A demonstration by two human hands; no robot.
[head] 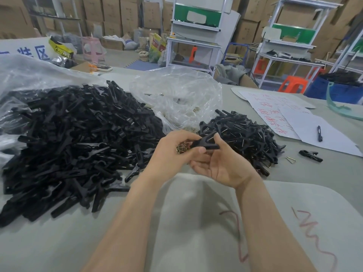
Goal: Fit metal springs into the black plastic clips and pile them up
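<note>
Both hands meet at the table's middle around one black clip (205,143) with a thin metal spring showing in it. My left hand (172,152) grips the clip's left end, fingers curled over it. My right hand (218,163) pinches it from the right, thumb underneath and forefinger on top. A big heap of loose black clip halves (74,142) spreads across the left. A smaller pile of assembled clips (247,138) lies just behind my right hand. Brass-coloured springs (181,149) lie scattered under my left hand.
A crumpled clear plastic bag (176,99) stands behind the hands. White paper sheets with red writing (282,116) and a black pen (319,133) lie at right. One assembled clip (310,155) and a stray spring (290,159) lie apart. Shelving and cardboard boxes fill the background.
</note>
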